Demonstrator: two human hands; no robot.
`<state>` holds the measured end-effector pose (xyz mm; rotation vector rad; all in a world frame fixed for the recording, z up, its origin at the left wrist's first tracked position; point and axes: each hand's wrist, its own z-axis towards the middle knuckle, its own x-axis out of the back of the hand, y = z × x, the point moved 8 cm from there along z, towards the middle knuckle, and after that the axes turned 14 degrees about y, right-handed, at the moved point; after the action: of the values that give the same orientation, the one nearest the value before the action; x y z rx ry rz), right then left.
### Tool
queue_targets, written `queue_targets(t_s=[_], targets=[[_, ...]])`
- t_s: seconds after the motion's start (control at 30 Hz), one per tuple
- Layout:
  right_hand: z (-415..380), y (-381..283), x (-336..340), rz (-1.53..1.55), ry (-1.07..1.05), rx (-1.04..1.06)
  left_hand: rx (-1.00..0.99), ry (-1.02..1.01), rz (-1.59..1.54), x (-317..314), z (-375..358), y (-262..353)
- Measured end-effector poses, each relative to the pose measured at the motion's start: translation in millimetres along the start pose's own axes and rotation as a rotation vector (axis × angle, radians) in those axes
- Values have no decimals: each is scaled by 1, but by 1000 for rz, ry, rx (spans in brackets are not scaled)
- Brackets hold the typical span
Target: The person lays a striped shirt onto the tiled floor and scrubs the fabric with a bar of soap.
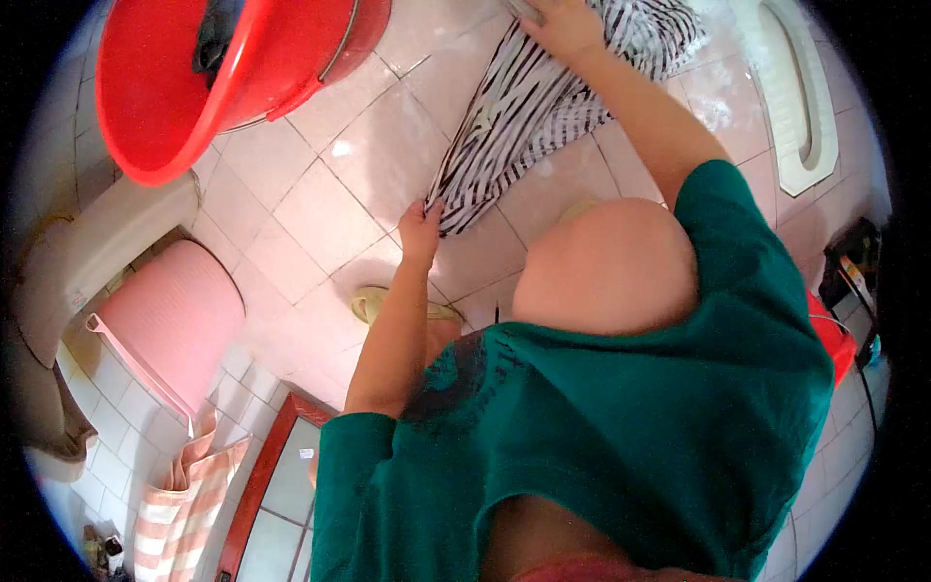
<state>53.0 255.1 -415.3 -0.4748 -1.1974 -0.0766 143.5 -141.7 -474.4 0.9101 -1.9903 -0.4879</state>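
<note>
A black-and-white striped cloth lies stretched over the pink tiled floor, with white foam around its far end. My left hand pinches the cloth's near corner. On the upper part of the cloth rests my right hand, its fingers closed round a greyish object that the top edge cuts off. What kind of object it is, I cannot make out.
A red bucket with a wire handle and something dark inside stands at upper left. Below it is a pink bin. To the right lies a white slotted fixture. A checked towel hangs at lower left near a red-framed panel.
</note>
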Motion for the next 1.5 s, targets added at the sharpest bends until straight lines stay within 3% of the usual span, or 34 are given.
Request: queue_targets(t_s=[0.07, 0.1, 0.13, 0.17, 0.23, 0.27, 0.33, 0.4, 0.43, 0.47, 0.57, 0.63, 0.67, 0.73, 0.77, 0.83, 0.87, 0.9, 0.93, 0.97, 1.07, 1.17, 1.2, 1.27, 1.3, 1.37, 1.4, 1.43, 1.5], targets=[[-22, -37, -11, 86, 68, -1, 26, 4, 78, 2, 3, -5], [-48, -72, -14, 299, 42, 146, 57, -2, 176, 2, 5, -10], [-84, -109, -36, 241, -480, 128, 53, 0, 175, 3, 4, -3], [-124, -156, -21, 430, -476, 373, 88, -15, 68, 4, -2, 8], [-191, -180, -9, 693, -491, 600, 138, -40, -19, 9, -17, 4], [-183, -172, -9, 696, -494, 583, 169, -76, 31, 9, -20, -8], [-123, -128, -31, 351, -350, 582, 160, -41, 131, 13, -11, -50], [-46, -40, -30, 102, -262, 181, 207, -64, -13, 15, -14, -42], [-29, -16, -19, 97, -230, 108, 233, -77, -166, 17, -11, -35], [-12, -1, -10, 89, -180, 40, 208, -65, -116, 19, -3, -39], [-31, -28, -15, 88, -121, -90, 188, -85, -167, 10, -1, -32], [-82, -91, -32, 298, -125, 202, 228, -103, -111, 7, -2, -24], [-111, -137, -15, 399, -342, 306, 157, -115, -42, 5, 1, -29], [-192, -182, -14, 634, -439, 630, 103, -123, 35, 7, -6, -34], [-187, -174, -20, 642, -442, 621, 108, -148, 102, 8, -12, -34], [-133, -141, -39, 414, -245, 662, 107, -166, 166, 11, -11, -31], [-82, -101, -41, 196, -552, 286, 76, -138, 240, 17, -8, -31], [-44, -53, -59, 90, -420, 240, 56, -115, 318, 24, -12, -33], [-22, -21, -33, 69, -302, 92, 115, -91, -26, 21, -14, -33], [2, 2, -8, 43, -165, -52, 100, -86, -35, 18, -9, -29], [-18, -13, -11, 73, 46, -63, 21, -122, 127, 15, -6, -26], [-90, -102, -36, 272, -298, 144, -126, -64, 319, 10, 10, -40], [-124, -147, -21, 439, -270, 355, -125, -63, 318, 9, 13, -39], [-195, -188, -12, 624, -512, 675, -193, -75, 229, 10, 4, -28], [-191, -180, -16, 627, -512, 662, -192, -84, 238, 15, -4, -25], [-133, -136, -35, 398, -410, 599, 45, -108, 348, 26, -13, -35], [-92, -93, -60, 229, -339, 397, 46, -113, 347, 26, -12, -32], [-47, -49, -41, 112, -552, 99, 116, -112, 256, 31, -17, -35], [-6, 5, -10, 84, 100, 128, 161, -98, 157, 32, -14, -31]])
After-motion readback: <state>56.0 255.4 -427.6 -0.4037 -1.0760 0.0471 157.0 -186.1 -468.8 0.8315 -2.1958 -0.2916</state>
